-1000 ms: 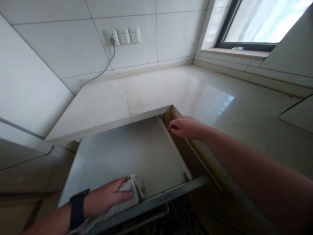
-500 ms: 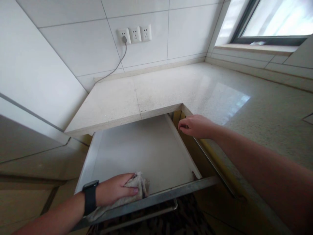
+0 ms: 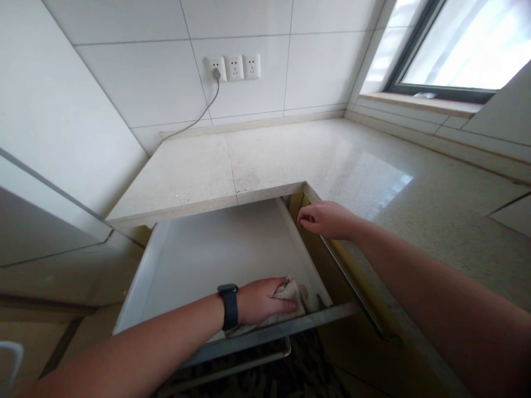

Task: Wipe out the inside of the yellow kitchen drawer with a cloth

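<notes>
My left hand (image 3: 265,301), with a dark watch (image 3: 229,307) at its wrist, is closed on a crumpled light cloth (image 3: 292,298). The cloth presses along the inner front edge of a pulled-out white drawer (image 3: 215,249), close to its front right corner. To the right of the drawer, my right hand (image 3: 321,218) hovers by the inner corner of the counter, above the gap next to the drawer side. Its fingers are curled, and nothing shows in them.
A pale stone countertop (image 3: 282,155) runs behind the drawer and along the right. On the tiled wall are sockets (image 3: 233,67) with a plugged-in grey cable (image 3: 207,108). A long metal handle (image 3: 352,287) lies right of the drawer; a window (image 3: 452,50) is at upper right.
My left hand has slid the cloth rightward along the drawer's front edge, toward the right corner. My right hand stays in about the same place. The view has tilted up slightly.
</notes>
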The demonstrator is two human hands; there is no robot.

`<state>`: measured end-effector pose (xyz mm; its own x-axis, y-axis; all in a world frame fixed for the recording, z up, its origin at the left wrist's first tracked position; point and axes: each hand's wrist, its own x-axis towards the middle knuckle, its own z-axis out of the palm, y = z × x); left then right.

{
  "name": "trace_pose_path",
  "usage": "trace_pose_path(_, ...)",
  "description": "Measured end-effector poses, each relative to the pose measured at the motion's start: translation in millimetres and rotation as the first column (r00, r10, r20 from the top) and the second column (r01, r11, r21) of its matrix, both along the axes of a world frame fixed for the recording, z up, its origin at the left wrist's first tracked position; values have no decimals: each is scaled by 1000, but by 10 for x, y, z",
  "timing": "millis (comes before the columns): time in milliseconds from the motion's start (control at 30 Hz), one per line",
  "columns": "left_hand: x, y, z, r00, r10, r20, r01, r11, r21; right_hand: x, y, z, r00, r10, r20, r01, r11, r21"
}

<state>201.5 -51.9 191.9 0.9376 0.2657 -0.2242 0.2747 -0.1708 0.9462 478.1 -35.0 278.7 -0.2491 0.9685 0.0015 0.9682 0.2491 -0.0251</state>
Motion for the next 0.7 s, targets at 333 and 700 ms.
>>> trace_pose_path(333,0,444,392,1000,-24,20,22,995,99,-1,2,-8,1000,10,-12,-10,1000,8)
trace_pose_path(700,1294,1289,297,986,166,3,-42,233,971,171,113,-117,730,-202,-654,473,839,269)
